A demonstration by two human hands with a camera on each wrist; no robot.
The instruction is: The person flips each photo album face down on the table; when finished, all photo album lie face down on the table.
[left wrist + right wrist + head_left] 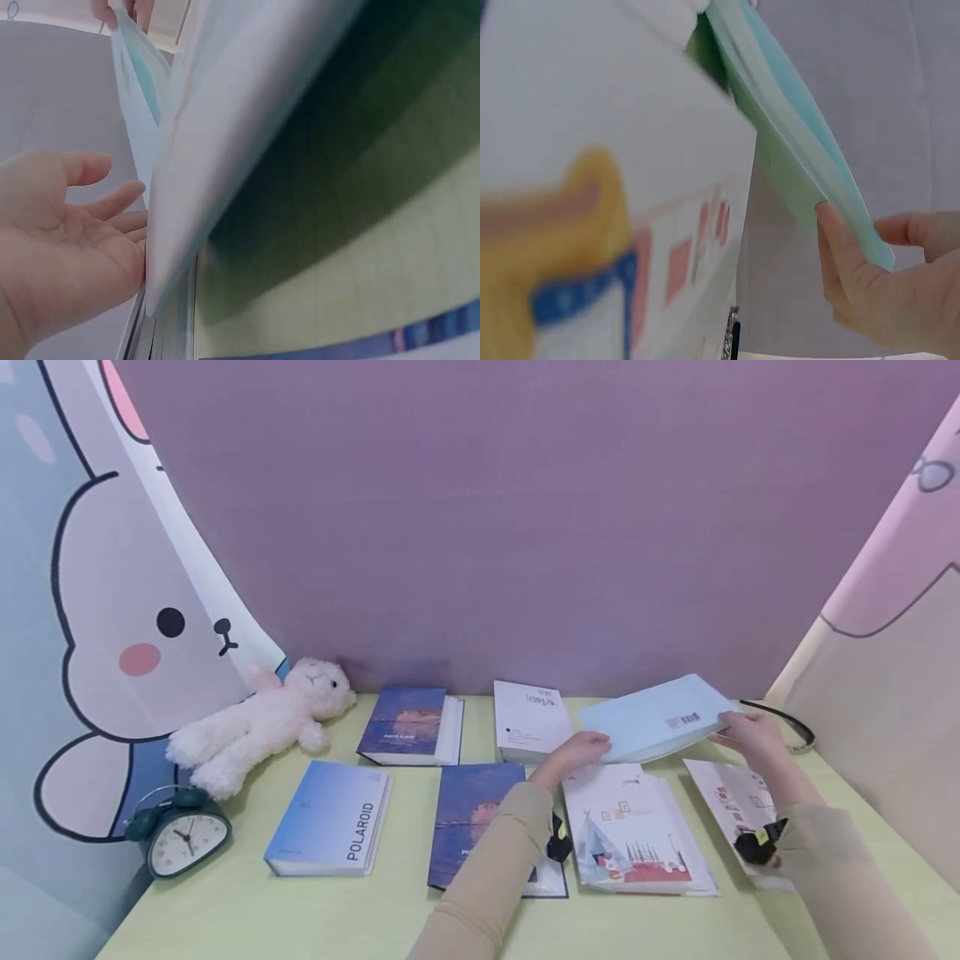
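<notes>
A light blue book (660,714) with a barcode on its cover is tilted up off the table at the back right. My right hand (753,739) pinches its right corner; the right wrist view shows thumb and fingers on either side of the book's edge (810,127). By its left end is my left hand (573,756), with relaxed fingers. In the left wrist view this hand (75,240) has its palm showing, and a white album edge (202,150) hides its fingertips. Whether it touches the light blue book is unclear.
Below the hands lie a tent-picture album (630,835) and another white one (731,802). A white book (532,718), two sunset photo albums (408,718) and a blue Polaroid album (330,818) lie leftward. A plush toy (262,718), alarm clock (187,839) and black band (795,727) flank them.
</notes>
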